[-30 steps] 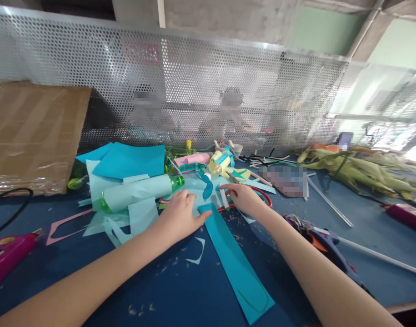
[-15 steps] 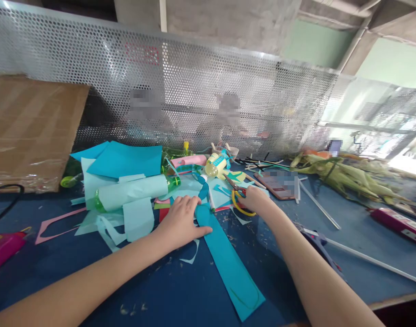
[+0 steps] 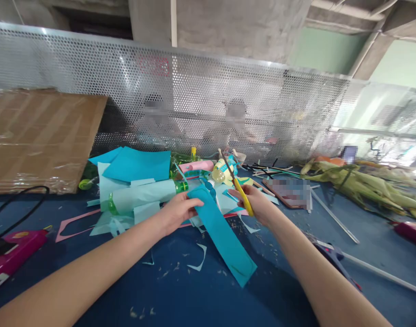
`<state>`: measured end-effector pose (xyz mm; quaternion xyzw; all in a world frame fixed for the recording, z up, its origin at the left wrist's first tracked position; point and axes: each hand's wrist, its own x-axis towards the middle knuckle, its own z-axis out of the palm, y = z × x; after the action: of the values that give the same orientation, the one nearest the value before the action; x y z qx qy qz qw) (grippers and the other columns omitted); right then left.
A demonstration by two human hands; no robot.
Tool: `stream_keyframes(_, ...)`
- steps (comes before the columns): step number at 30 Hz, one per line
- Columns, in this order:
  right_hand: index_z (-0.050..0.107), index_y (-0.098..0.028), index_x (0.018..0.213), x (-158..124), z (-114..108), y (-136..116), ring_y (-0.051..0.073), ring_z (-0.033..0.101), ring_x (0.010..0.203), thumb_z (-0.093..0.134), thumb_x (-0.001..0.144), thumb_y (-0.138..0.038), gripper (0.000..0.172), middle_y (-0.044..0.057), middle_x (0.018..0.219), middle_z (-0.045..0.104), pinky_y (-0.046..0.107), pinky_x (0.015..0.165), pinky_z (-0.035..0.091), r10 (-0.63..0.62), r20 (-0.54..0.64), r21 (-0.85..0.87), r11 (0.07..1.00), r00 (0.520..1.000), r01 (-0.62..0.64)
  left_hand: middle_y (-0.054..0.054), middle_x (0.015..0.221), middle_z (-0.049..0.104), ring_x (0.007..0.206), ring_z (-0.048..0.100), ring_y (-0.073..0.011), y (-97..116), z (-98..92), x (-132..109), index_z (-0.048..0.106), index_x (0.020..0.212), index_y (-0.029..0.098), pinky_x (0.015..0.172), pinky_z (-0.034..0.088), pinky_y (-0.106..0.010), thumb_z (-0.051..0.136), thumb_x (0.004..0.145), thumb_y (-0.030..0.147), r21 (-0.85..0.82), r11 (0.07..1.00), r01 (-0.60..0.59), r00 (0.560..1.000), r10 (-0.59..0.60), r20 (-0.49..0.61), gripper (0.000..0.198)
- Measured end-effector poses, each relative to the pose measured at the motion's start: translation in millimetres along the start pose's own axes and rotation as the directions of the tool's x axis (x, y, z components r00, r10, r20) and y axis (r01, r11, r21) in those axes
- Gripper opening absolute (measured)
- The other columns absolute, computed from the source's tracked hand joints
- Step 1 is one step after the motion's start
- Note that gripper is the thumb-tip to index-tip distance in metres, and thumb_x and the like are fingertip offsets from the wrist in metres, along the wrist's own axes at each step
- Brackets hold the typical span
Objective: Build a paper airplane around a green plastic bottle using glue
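My left hand [image 3: 177,210] pinches the far end of a long teal paper strip [image 3: 223,236] and holds it lifted off the blue table [image 3: 180,290]. My right hand [image 3: 253,203] grips yellow-handled scissors [image 3: 238,184], blades pointing up and away, just right of the strip's top. Behind the hands lies a heap of teal and pale blue paper sheets [image 3: 136,165] and a green bottle wrapped in pale paper [image 3: 144,194].
A perforated metal screen [image 3: 208,95] closes the table's back; people sit behind it. Cardboard [image 3: 40,136] leans at left. A pink tool [image 3: 13,247] with a black cable lies at left. A phone [image 3: 286,186], sticks, corn husks [image 3: 358,179] and a glue gun [image 3: 333,256] lie at right.
My right hand has picked up the scissors from the table and raised them. My left hand has lifted the strip's far end off the table.
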<state>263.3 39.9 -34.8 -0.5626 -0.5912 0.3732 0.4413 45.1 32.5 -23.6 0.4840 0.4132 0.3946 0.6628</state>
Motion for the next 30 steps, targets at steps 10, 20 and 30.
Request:
stream_keyframes(10, 0.050, -0.022, 0.065, -28.0, 38.4, -17.4, 0.011, 0.041, 0.050, 0.053, 0.078, -0.065, 0.045, -0.003, 0.059, 0.041, 0.028, 0.060, 0.049, 0.122, 0.474, 0.515, 0.765, 0.872, -0.387, -0.001, 0.063, 0.067, 0.057, 0.061, -0.0137, 12.9, -15.0, 7.5, 0.062, 0.071, 0.016, 0.060, 0.050, -0.025, 0.064, 0.071, 0.016, -0.146, 0.988, 0.052, 0.981, -0.078, -0.177, 0.002)
stream_keyframes(20, 0.058, -0.019, 0.069, -29.3, 31.0, -21.6, 0.017, 0.058, 0.068, 0.037, 0.081, -0.072, 0.058, 0.005, 0.072, 0.054, 0.031, 0.069, 0.051, 0.089, 0.495, 0.550, 0.738, 0.864, -0.391, -0.004, 0.070, 0.072, 0.061, 0.065, -0.0173, 18.6, -15.7, 3.2, 0.066, 0.074, 0.014, 0.066, 0.055, -0.031, 0.073, 0.067, 0.017, -0.160, 0.985, 0.064, 0.994, -0.077, -0.079, 0.011)
stream_keyframes(30, 0.055, -0.019, 0.073, -39.2, 34.4, -31.5, 0.011, 0.047, 0.046, 0.034, 0.074, -0.080, 0.064, -0.002, 0.055, 0.047, 0.032, 0.057, 0.053, 0.196, 0.596, 0.303, 0.843, 0.778, -0.444, -0.004, 0.073, 0.072, 0.063, 0.067, -0.0176, 20.6, -19.8, 5.7, 0.064, 0.079, 0.016, 0.065, 0.055, -0.030, 0.074, 0.069, 0.020, -0.176, 0.984, 0.031, 0.991, -0.053, -0.123, 0.015)
